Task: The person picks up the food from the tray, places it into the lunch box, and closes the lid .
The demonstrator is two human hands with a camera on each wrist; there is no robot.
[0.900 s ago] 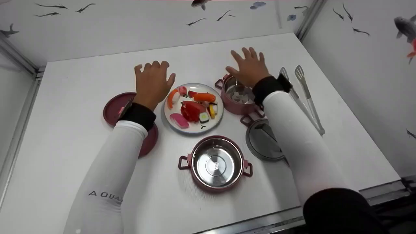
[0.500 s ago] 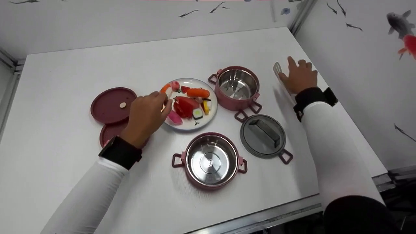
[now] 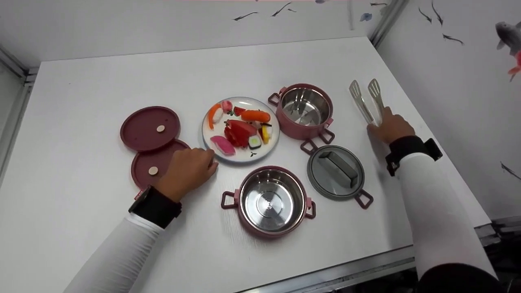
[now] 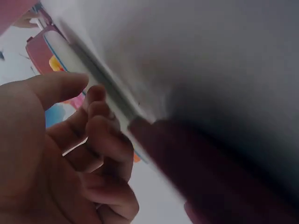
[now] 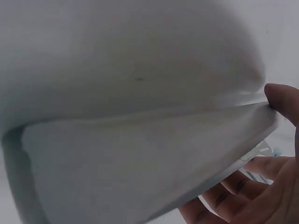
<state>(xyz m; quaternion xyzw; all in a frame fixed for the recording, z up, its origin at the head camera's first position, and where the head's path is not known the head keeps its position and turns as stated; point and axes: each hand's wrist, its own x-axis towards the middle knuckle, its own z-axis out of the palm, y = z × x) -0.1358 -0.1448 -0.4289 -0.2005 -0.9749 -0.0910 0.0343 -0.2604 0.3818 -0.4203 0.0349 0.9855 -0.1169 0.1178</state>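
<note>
In the head view my right hand [image 3: 392, 127] grips the grey tongs [image 3: 356, 97] at the table's right, their slotted tips pointing to the back. The right wrist view shows thumb and fingers on opposite sides of the tongs' pale handle [image 5: 140, 163]. My left hand [image 3: 187, 171] holds nothing, fingers loosely curled, over the edge of the nearer maroon lid [image 3: 142, 169]. Just beyond that hand is the white plate [image 3: 243, 156] with toy food, including a carrot [image 3: 255, 116], a red pepper [image 3: 240, 132] and a pink sushi piece [image 3: 223, 145].
A maroon pot [image 3: 268, 234] with steel inside stands at the front middle. Another maroon pot [image 3: 301, 131] is behind it, beside the plate. A grey lid [image 3: 325, 181] lies between the pots and my right arm. A second maroon lid [image 3: 140, 130] overlaps the nearer one.
My right hand has moved from above the back pot to the right and down onto the tongs' handle. My left hand has drawn back toward me, its fingers more curled.
</note>
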